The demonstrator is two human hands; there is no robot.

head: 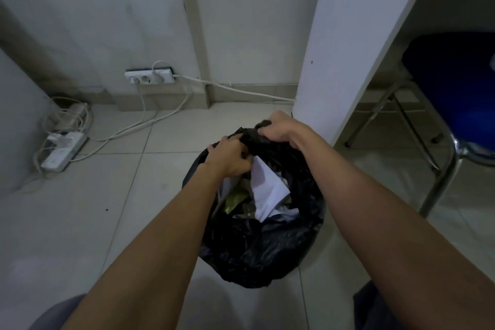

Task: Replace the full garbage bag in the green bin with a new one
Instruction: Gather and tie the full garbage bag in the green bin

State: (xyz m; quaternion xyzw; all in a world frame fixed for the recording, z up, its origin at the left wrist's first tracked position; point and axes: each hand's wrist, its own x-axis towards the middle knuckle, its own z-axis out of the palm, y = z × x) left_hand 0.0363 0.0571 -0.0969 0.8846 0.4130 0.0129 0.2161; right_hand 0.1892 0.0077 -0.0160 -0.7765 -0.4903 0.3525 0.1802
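A full black garbage bag sits on the tiled floor in front of me, its mouth partly open. White crumpled paper and other rubbish show inside. My left hand grips the bag's far rim on the left side. My right hand holds a gathered bunch of the same rim just to the right, slightly higher. Both hands are close together at the far edge of the bag. No green bin is in view.
A white desk panel stands right behind the bag. A blue chair with metal legs is at the right. Power strips and white cables lie on the floor at the left, below a wall socket.
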